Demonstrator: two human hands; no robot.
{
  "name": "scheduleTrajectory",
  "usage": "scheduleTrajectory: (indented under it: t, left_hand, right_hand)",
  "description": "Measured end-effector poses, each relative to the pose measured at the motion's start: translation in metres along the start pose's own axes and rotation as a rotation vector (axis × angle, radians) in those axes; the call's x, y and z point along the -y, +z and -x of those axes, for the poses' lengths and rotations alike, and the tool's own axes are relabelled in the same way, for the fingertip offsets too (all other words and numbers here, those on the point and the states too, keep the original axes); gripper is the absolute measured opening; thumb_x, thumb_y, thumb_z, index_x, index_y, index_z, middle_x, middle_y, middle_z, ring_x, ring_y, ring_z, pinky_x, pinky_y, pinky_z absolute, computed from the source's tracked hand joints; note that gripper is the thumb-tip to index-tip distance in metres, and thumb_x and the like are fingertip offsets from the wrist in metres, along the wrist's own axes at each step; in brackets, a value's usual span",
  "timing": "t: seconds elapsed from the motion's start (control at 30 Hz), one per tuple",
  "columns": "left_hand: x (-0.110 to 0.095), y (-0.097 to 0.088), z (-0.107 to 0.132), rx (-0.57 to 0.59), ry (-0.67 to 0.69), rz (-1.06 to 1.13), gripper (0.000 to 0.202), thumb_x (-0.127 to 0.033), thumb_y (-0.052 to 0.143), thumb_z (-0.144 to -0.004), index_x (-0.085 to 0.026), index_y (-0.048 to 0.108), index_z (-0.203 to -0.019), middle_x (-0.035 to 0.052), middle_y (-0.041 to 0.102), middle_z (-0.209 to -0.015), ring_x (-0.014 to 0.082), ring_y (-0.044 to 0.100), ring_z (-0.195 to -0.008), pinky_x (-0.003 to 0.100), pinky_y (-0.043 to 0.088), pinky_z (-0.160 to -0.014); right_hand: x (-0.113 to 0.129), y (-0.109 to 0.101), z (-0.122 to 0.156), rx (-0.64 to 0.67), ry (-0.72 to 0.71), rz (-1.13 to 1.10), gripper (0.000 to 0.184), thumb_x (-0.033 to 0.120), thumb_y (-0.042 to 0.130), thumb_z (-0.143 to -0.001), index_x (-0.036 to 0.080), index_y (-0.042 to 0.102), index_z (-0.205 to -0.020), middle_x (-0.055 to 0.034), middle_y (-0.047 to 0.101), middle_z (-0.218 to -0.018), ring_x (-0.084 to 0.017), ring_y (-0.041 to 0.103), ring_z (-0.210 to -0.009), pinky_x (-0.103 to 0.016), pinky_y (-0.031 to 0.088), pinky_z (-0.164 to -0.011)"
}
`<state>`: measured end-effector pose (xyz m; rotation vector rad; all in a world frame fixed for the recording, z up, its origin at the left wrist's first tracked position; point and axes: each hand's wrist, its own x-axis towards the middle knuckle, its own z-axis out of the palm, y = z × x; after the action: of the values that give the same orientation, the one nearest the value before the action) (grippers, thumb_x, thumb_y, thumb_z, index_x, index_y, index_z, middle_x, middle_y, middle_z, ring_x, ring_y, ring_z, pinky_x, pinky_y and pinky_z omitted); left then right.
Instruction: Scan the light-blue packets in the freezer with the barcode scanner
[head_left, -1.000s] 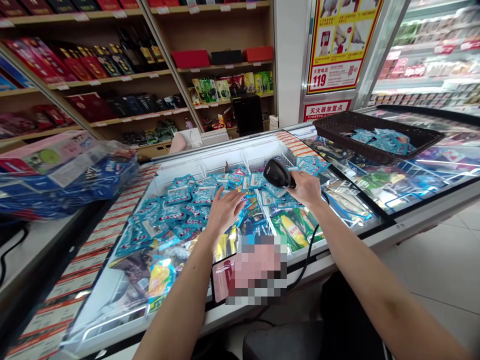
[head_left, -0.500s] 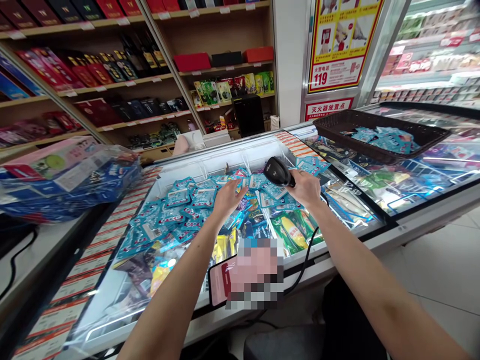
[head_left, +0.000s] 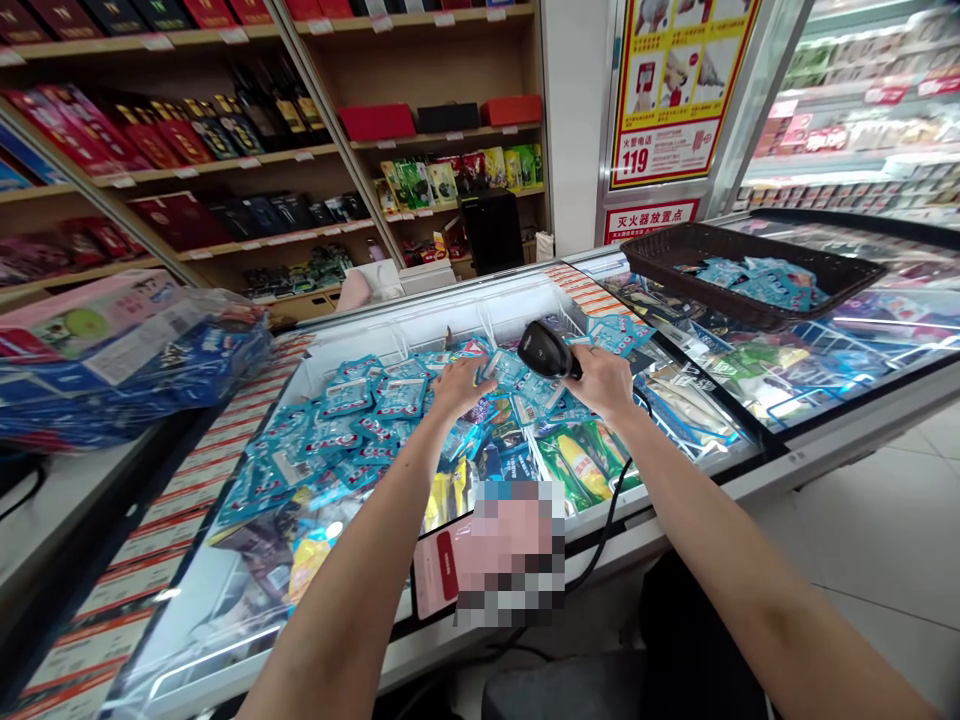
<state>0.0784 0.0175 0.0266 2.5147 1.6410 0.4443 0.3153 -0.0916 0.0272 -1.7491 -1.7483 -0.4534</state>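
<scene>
I look down into an open chest freezer (head_left: 525,305) heaped with several small blue packets (head_left: 352,415). My right hand (head_left: 604,382) is closed round the grip of a black corded barcode scanner (head_left: 546,350), held over the packets and aimed left. My left hand (head_left: 461,385) reaches into the heap just left of the scanner, its fingers curled down onto a blue packet (head_left: 491,368); whether it grips it I cannot tell. A phone with a pink screen (head_left: 442,570) lies on the freezer's front rim below my arms.
A dark wicker basket (head_left: 750,270) with more blue packets rests on the glass lid to the right. Green and yellow packets (head_left: 581,460) lie in the freezer's right part. A wrapped bundle of boxes (head_left: 120,350) sits on the left counter. Shelves stand behind.
My left hand has moved forward and to the right across the blue packets, closer to the scanner, and its fingers have curled down. The scanner hand has shifted slightly left.
</scene>
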Motion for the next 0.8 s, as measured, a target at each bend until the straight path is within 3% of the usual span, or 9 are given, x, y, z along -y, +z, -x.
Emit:
scheduleTrajectory:
  t: [0.2, 0.33, 0.5, 0.67, 0.8]
  left_hand:
    - [0.001, -0.002, 0.006, 0.0, -0.078, 0.179, 0.048, -0.046, 0.062, -0.065, -0.022, 0.055, -0.107, 0.0096, 0.054, -0.121, 0.0305, 0.047, -0.113, 0.042, 0.039, -0.088]
    - [-0.005, -0.004, 0.007, -0.067, -0.171, 0.533, 0.044, -0.039, 0.065, -0.063, -0.019, 0.054, -0.1, 0.0108, 0.058, -0.112, 0.0236, 0.057, -0.097, 0.034, 0.045, -0.076]
    - [-0.002, -0.019, 0.019, -0.226, -0.199, 0.928, 0.037, -0.039, 0.058, -0.07, -0.021, 0.05, -0.102, 0.0015, 0.06, -0.083, 0.0125, 0.057, -0.07, 0.025, 0.046, -0.062]
    - [0.013, -0.026, 0.047, -0.485, -0.144, 0.91, 0.04, -0.043, 0.052, -0.077, -0.024, 0.048, -0.112, -0.0014, 0.056, -0.072, 0.0087, 0.051, -0.06, 0.019, 0.038, -0.051]
    - [0.02, -0.022, 0.066, -0.544, -0.146, 0.784, 0.044, -0.044, 0.05, -0.079, -0.022, 0.044, -0.117, -0.0018, 0.055, -0.067, 0.0105, 0.051, -0.058, 0.021, 0.039, -0.051]
  right_hand:
    - [0.002, 0.0, 0.001, 0.018, -0.006, -0.009, 0.024, 0.036, 0.053, -0.078, 0.019, 0.058, -0.095, -0.0063, 0.065, -0.085, -0.021, 0.056, -0.084, -0.026, 0.033, -0.062]
    - [0.002, -0.001, 0.002, 0.035, -0.025, -0.013, 0.024, 0.034, 0.051, -0.079, 0.019, 0.058, -0.096, -0.0067, 0.065, -0.086, -0.021, 0.056, -0.085, -0.026, 0.034, -0.064]
    - [0.004, -0.002, 0.002, 0.056, -0.057, -0.027, 0.026, 0.033, 0.052, -0.078, 0.019, 0.058, -0.1, -0.007, 0.065, -0.088, -0.021, 0.056, -0.088, -0.026, 0.035, -0.067]
    - [0.006, 0.0, 0.004, 0.039, -0.094, -0.037, 0.027, 0.031, 0.052, -0.077, 0.02, 0.058, -0.101, -0.006, 0.065, -0.09, -0.02, 0.056, -0.088, -0.026, 0.035, -0.067]
    - [0.009, 0.002, 0.007, 0.039, -0.146, -0.03, 0.026, 0.028, 0.052, -0.075, 0.021, 0.059, -0.099, -0.0044, 0.065, -0.087, -0.019, 0.057, -0.085, -0.026, 0.035, -0.066]
